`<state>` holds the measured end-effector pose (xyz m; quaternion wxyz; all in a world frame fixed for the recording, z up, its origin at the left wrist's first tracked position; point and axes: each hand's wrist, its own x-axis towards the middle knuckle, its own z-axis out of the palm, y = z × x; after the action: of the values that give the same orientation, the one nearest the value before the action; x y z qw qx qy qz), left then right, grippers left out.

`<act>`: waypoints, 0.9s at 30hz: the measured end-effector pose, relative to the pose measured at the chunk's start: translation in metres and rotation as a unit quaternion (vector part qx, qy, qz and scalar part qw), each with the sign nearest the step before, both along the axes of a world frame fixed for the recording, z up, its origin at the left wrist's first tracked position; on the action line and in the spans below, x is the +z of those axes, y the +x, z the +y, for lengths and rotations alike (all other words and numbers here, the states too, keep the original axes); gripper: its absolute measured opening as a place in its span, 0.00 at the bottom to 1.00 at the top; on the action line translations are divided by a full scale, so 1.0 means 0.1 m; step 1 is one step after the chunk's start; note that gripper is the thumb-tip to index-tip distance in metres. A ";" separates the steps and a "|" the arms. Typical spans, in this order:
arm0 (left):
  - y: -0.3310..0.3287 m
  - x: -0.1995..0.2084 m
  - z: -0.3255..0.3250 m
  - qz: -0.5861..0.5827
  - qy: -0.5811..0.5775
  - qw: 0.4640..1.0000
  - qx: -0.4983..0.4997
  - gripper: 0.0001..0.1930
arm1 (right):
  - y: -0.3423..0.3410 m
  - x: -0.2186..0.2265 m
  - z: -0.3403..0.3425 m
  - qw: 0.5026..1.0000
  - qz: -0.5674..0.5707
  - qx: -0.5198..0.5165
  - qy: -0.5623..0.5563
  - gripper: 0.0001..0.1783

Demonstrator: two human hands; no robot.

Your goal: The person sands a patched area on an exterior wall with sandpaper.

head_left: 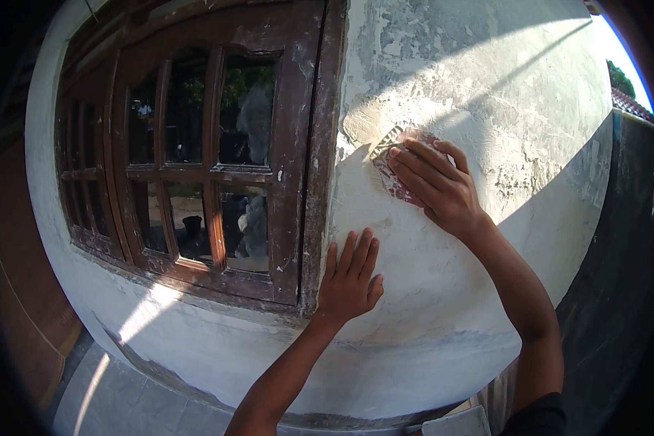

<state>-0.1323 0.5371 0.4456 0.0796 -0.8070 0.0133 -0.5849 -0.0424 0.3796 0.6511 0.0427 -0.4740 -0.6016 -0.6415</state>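
A person's right hand (443, 182) presses a reddish, white-smeared sheet (397, 187) against a patchy, partly sunlit wall (443, 291) — the left hand (349, 283) resting flat lower down, fingers pointing up, just beside a brown wooden window frame (292, 145) flecked with white.

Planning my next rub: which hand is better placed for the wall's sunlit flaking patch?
Probably the right hand: it holds the reddish sheet against the wall, close to that flaking patch. The left hand lies flat and lower, beside the wooden window frame.

Sheet (390, 183) under right hand (449, 190), right of window (196, 172)
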 end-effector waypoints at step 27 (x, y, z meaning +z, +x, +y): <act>-0.04 0.00 -0.02 0.014 -0.010 1.000 -0.007 0.34 | -0.15 -0.68 0.22 0.990 0.065 -0.084 0.098 0.29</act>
<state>-0.1366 0.5348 0.4454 0.0672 -0.8160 0.0147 -0.5740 -0.0572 0.4014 0.5826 0.0742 -0.5569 -0.4900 -0.6665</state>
